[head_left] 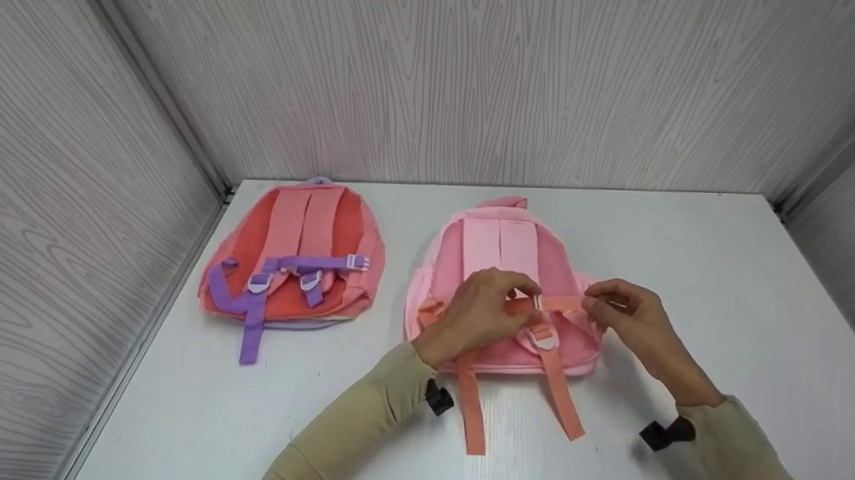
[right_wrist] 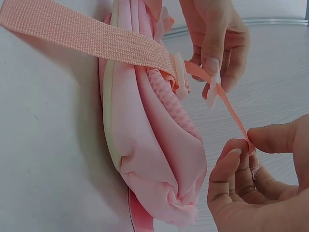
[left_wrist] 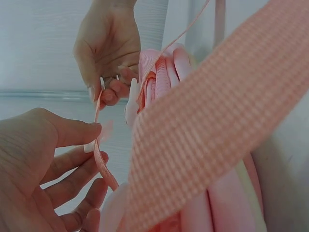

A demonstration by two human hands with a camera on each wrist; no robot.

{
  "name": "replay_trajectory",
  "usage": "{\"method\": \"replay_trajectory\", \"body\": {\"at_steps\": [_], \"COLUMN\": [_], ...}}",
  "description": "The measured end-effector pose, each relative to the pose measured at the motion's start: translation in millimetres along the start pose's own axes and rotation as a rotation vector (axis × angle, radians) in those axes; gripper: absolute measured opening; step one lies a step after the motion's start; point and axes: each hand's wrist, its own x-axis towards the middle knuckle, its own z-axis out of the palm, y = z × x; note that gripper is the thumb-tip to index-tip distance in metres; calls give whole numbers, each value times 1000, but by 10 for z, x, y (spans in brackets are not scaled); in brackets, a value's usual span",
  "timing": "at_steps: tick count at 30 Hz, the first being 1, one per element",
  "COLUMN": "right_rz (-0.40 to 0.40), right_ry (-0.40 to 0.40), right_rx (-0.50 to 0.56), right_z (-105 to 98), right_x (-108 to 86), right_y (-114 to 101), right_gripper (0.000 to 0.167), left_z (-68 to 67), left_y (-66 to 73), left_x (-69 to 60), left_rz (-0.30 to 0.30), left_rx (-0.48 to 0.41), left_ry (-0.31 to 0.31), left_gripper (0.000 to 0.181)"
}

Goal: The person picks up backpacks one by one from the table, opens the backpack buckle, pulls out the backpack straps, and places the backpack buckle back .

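A pink backpack (head_left: 442, 259) lies on the table with its shoulder-strap side up. My left hand (head_left: 473, 312) is over its lower middle and pinches a small white plastic buckle (right_wrist: 214, 92) on an orange webbing strap (head_left: 562, 303). At the right side of the bag, my right hand (head_left: 635, 320) pinches the strap's end, which looks frayed in the right wrist view. Between both hands the strap runs fairly straight. Just below, a white adjuster (head_left: 544, 340) holds another orange strap, whose tail (head_left: 564, 404) hangs past the bag's bottom edge.
To the left lies a coral backpack (head_left: 282, 221) with purple straps (head_left: 253, 326) and white buckles. The white table (head_left: 705, 247) meets a grey wood-grain panel (head_left: 435, 87) behind, with more panels at both sides.
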Motion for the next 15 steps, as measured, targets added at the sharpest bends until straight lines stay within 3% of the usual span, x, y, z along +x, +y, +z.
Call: {"method": "replay_trajectory", "body": {"at_steps": [6,15], "right_rz": [3,-5], "right_ry": [-2,-8], "right_rx": [8,-4], "right_z": [-24,-50], "right_x": [-8,-13], "right_y": [11,29], "right_gripper": [29,28], "left_z": [67,158], "left_y": [71,106], "left_x": [56,124], "left_rz": [6,6], "left_rx": [44,41], "left_ry": [-4,-6], "left_gripper": [23,22]}}
